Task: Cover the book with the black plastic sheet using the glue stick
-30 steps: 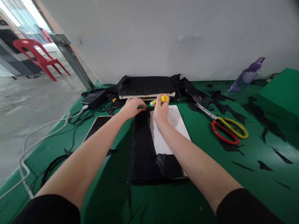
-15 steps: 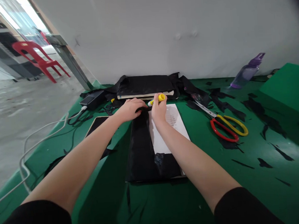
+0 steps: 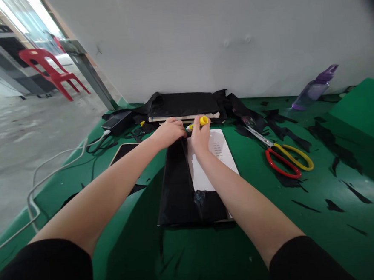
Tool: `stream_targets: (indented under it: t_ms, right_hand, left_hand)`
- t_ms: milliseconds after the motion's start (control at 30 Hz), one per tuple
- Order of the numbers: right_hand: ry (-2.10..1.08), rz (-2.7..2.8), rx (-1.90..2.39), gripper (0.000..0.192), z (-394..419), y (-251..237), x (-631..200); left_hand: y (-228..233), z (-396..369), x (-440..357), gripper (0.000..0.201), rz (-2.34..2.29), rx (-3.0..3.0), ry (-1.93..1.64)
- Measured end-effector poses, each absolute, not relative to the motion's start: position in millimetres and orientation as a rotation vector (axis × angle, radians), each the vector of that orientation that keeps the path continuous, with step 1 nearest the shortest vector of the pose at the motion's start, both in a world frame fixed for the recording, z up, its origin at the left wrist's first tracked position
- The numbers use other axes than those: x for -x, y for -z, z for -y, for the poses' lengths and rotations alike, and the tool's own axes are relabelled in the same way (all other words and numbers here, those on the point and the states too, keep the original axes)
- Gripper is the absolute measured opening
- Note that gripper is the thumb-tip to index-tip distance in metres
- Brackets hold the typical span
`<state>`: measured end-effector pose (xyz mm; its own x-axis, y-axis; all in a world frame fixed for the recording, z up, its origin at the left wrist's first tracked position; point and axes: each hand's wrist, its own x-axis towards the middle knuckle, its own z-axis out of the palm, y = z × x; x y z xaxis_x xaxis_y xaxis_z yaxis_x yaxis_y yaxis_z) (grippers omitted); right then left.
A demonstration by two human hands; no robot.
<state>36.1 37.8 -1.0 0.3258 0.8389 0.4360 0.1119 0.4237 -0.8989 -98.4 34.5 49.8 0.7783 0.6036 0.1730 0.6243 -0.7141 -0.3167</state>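
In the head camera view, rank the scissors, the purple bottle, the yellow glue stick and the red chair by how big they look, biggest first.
1. Red chair, although it stands far off.
2. Scissors, nearly as wide as the chair; close call.
3. Purple bottle.
4. Yellow glue stick, partly covered by the right hand, so its full length is unsure.

A strip of cloth [image 3: 178, 179] is lying at frame centre on the table [image 3: 233, 256], overlapping a paper sheet [image 3: 220, 154] to its right. Scissors [image 3: 286, 156] are lying further right, a bottle [image 3: 314, 89] upper right, and a folded stack [image 3: 184, 107] is sitting behind.
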Motion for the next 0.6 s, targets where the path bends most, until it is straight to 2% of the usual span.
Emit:
stream_targets:
  t_ms: [167, 433, 600]
  right_hand:
    - [-0.552, 1.113, 1.128, 0.032, -38, 0, -35]
    - [-0.566, 1.142, 1.159, 0.037, -41, 3, -35]
    - [-0.588, 1.135, 1.152, 0.037, -40, 3, -35]
  left_hand:
    - [-44, -38, 107, 0.022, 0.985, 2.655, 0.241]
    - [-33, -45, 130, 0.023, 1.202, 2.72, 0.494]
    - [-33, -46, 135, 0.022, 1.147, 2.734, 0.351]
